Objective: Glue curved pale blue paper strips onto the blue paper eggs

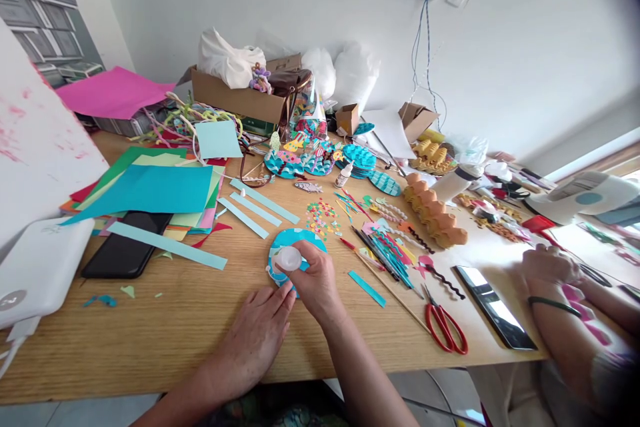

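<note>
My right hand (317, 280) is closed around a small white bottle (289, 258), its round base turned up toward me. The bottle is tipped over a round blue paper disc (300, 236) on the table, and hides part of it; whether its tip touches the paper cannot be seen. My left hand (261, 328) rests palm down at the disc's near edge, fingers stretched out and fingertips by the rim. Pale blue paper strips (250, 213) lie just beyond on the left, and colourful paper bits (321, 219) are scattered behind the disc.
Coloured paper sheets (150, 187) and a black phone (127, 247) lie left. Right are red-handled scissors (447, 328), a wooden stick (390, 287), pens (383, 257) and another phone (495, 307). Another person's hands (553, 265) rest at far right. Finished-looking paper decorations (305, 157) stand behind.
</note>
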The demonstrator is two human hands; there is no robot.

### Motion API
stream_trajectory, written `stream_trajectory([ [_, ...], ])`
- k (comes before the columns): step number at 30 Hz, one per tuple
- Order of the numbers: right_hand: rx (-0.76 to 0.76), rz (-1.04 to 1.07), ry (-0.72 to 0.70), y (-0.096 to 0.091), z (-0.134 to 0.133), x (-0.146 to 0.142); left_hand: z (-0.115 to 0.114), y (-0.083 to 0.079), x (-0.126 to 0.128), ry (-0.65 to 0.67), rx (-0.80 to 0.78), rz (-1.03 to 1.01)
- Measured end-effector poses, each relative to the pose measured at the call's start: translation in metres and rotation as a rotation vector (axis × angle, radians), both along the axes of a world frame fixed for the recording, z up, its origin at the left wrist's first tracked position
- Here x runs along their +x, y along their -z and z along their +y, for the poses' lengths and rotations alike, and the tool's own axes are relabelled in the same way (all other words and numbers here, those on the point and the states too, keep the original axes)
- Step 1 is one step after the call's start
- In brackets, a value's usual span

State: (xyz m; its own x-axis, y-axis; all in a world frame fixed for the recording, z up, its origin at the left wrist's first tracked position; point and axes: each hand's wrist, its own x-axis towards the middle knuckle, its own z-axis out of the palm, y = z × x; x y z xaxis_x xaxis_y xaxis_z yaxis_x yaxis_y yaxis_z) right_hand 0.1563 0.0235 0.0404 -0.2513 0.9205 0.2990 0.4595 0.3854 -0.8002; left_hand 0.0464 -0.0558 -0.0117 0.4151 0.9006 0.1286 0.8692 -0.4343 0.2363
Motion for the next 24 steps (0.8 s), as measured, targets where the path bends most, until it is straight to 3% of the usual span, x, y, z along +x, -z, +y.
stream_trajectory([
  [8, -0.067, -0.006, -0.058, -0.006, -0.001, 0.001, 0.002, -0.001, 0.001, 0.010, -0.029, 0.019],
  [17, -0.002, -0.043, -0.005, 0.005, 0.001, 0.001, 0.000, 0.002, 0.000, 0.004, 0.004, 0.006],
  [24, 0.056, -0.058, -0.010, 0.001, 0.003, -0.002, 0.002, -0.001, 0.000, 0.020, -0.020, 0.000],
])
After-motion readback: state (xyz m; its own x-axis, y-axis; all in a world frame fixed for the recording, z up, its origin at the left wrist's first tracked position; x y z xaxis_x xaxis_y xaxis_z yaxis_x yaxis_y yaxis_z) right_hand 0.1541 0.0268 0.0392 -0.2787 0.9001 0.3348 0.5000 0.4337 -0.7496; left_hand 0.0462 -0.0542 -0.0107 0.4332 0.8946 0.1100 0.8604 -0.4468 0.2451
